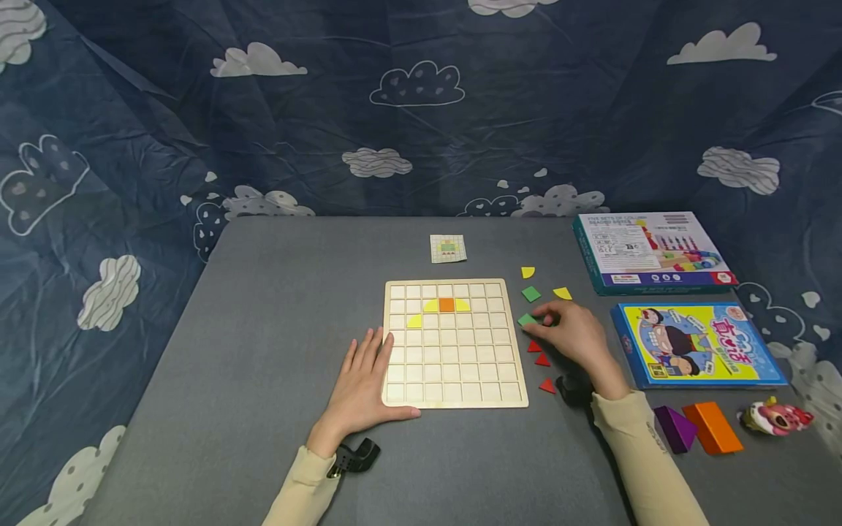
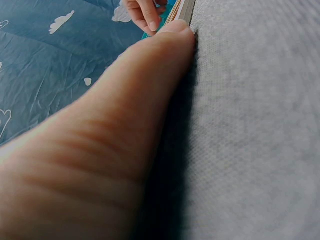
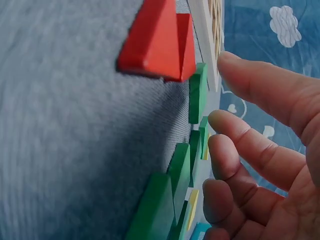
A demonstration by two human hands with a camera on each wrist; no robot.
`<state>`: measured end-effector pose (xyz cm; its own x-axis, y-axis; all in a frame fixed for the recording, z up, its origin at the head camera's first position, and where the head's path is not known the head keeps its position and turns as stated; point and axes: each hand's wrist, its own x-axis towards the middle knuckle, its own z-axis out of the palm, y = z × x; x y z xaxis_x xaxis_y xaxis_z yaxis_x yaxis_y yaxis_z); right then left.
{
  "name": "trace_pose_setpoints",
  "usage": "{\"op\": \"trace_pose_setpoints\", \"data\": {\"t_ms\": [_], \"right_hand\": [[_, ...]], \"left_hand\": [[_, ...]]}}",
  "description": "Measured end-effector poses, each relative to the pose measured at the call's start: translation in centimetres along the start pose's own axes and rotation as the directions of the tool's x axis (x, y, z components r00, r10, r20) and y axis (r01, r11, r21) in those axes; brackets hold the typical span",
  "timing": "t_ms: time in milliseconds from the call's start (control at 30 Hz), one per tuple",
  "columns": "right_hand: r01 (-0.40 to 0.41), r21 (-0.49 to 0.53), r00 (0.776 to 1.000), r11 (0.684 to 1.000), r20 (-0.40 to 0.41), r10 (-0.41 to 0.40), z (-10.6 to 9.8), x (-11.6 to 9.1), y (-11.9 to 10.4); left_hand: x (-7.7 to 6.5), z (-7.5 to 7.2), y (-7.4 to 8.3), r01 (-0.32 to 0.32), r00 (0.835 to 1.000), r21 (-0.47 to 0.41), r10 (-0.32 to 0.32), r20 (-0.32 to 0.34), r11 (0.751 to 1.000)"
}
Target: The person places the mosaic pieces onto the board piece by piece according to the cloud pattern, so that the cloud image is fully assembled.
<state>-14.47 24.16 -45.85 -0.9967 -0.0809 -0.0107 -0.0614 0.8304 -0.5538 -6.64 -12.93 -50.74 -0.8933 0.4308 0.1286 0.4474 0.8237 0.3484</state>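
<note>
A pale wooden grid board [image 1: 454,356] lies flat on the table. Its upper squares hold an orange square tile [image 1: 446,305] and yellow quarter-round tiles [image 1: 414,321]. My left hand [image 1: 358,383] rests at the board's lower left, fingers straight along the left edge and thumb at the bottom edge. Beyond the right edge, my right hand [image 1: 572,332] reaches over the loose pieces, its fingertips by a green square tile [image 1: 526,320]. In the right wrist view, thumb and fingers stand apart around a green tile [image 3: 198,95], gripping nothing visible. Red triangle tiles [image 1: 547,385] lie below that hand.
A small pattern card [image 1: 448,248] lies behind the board. Two boxes, a white-and-teal one [image 1: 651,252] and a blue-and-yellow one [image 1: 697,345], lie at the right. Nearer are a purple block [image 1: 675,429], an orange block [image 1: 712,428] and a figurine [image 1: 775,417].
</note>
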Motion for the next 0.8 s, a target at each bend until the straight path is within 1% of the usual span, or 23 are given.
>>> {"op": "trace_pose_setpoints", "data": {"t_ms": [133,300,533,667,800], "right_hand": [[0.003,-0.014,1.0,1.0,0.007,-0.003,0.11,0.14,-0.2],[-0.02,-0.03,1.0,0.999,0.016,0.021,0.18,0.29,-0.39],[-0.048,-0.026,0.999,0.999,0.023,0.048,0.29,0.57,-0.59],[-0.034,-0.01,0.999,0.999,0.029,0.034,0.4,0.59,-0.65],[-0.014,-0.015,1.0,1.0,0.015,0.014,0.56,0.47,-0.71]], "left_hand": [[0.01,0.01,-0.03,-0.005,1.0,-0.003,0.005,-0.007,1.0],[0.01,0.12,-0.09,-0.018,0.999,-0.019,0.018,-0.036,1.0],[-0.04,0.2,-0.17,-0.025,0.998,-0.016,0.024,-0.052,1.0],[-0.04,0.02,-0.1,-0.022,0.999,-0.026,0.021,-0.046,0.999],[-0.04,-0.07,-0.03,-0.015,0.999,-0.03,0.014,-0.037,0.999]]}}
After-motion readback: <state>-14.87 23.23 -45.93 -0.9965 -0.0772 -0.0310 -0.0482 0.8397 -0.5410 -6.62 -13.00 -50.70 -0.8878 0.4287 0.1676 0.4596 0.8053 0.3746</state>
